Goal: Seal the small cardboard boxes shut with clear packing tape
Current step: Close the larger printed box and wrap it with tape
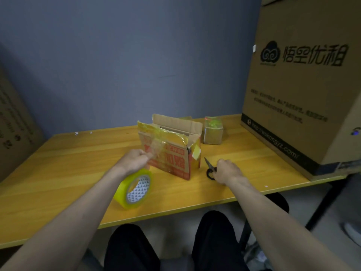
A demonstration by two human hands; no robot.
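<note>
A small cardboard box (173,153) with red print stands mid-table, its top flaps open and old yellowish tape on its front. My left hand (134,160) pinches a strip of clear tape (156,151) in front of the box; the yellowish tape roll (133,189) hangs or leans just below that hand. My right hand (226,172) grips black scissors (210,168) lying on the table to the right of the box, blades pointing away from me. A smaller taped box (213,131) sits behind, to the right.
The yellow wooden table (68,163) ends against a blue wall. A large printed cardboard carton (302,85) fills the table's right end. Another carton (13,130) leans at the far left. My knees are under the table's front edge.
</note>
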